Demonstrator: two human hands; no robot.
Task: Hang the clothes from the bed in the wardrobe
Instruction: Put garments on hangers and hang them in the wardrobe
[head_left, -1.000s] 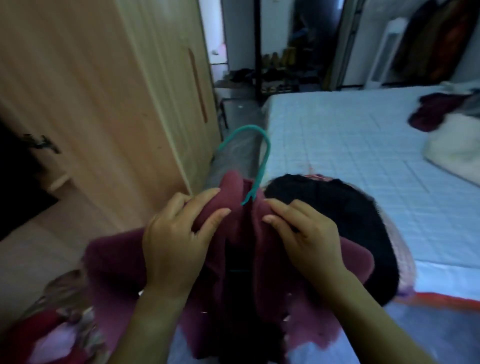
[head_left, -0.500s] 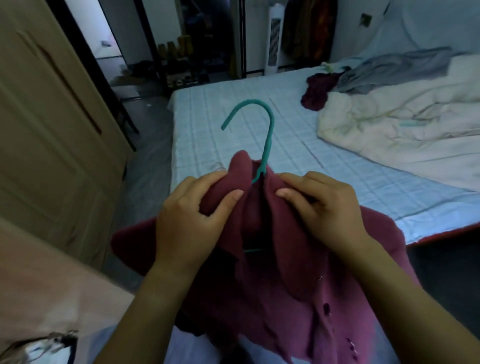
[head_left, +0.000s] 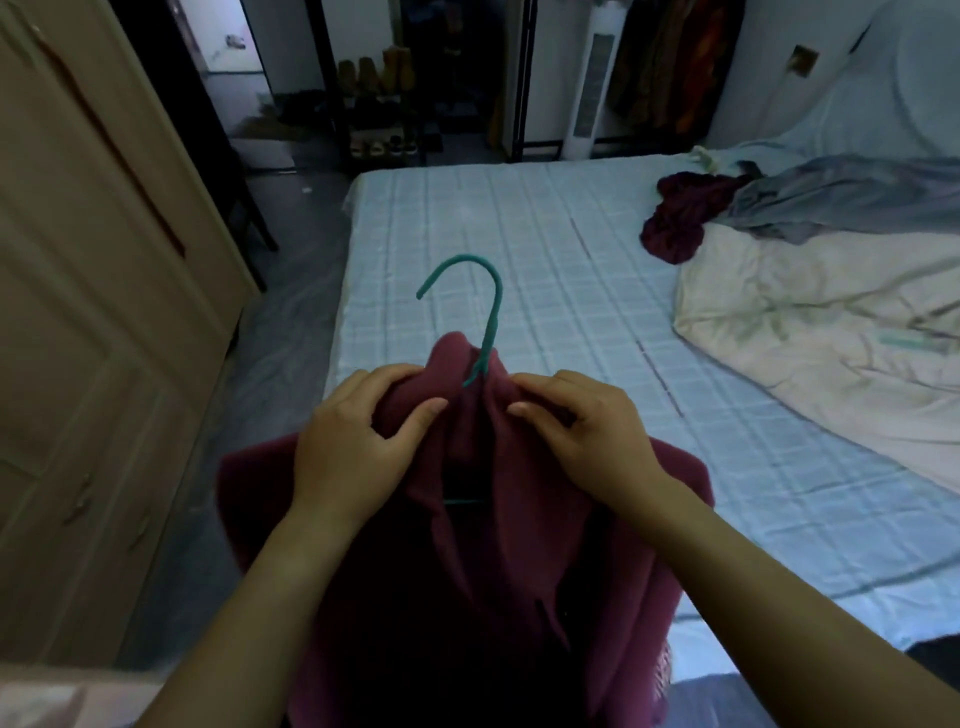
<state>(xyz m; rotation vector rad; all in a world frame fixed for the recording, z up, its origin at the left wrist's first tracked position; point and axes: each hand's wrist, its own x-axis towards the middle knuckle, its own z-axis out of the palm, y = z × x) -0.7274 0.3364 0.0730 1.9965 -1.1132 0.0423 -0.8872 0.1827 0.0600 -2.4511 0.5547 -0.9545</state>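
Collar of maroon wool coat (head_left: 545, 519), still pinched by my left hand (head_left: 353, 452) and right hand (head_left: 597, 436), now hugs teal wire hanger (head_left: 491, 312); beige wooden wardrobe (head_left: 104, 312), left of grip, next.

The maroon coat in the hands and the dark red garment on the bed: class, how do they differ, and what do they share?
The maroon coat sits on a green hanger; the dark red garment has none. The left hand and right hand grip the maroon coat at its collar; the dark red garment lies crumpled on the bed, untouched. Both are reddish clothes.
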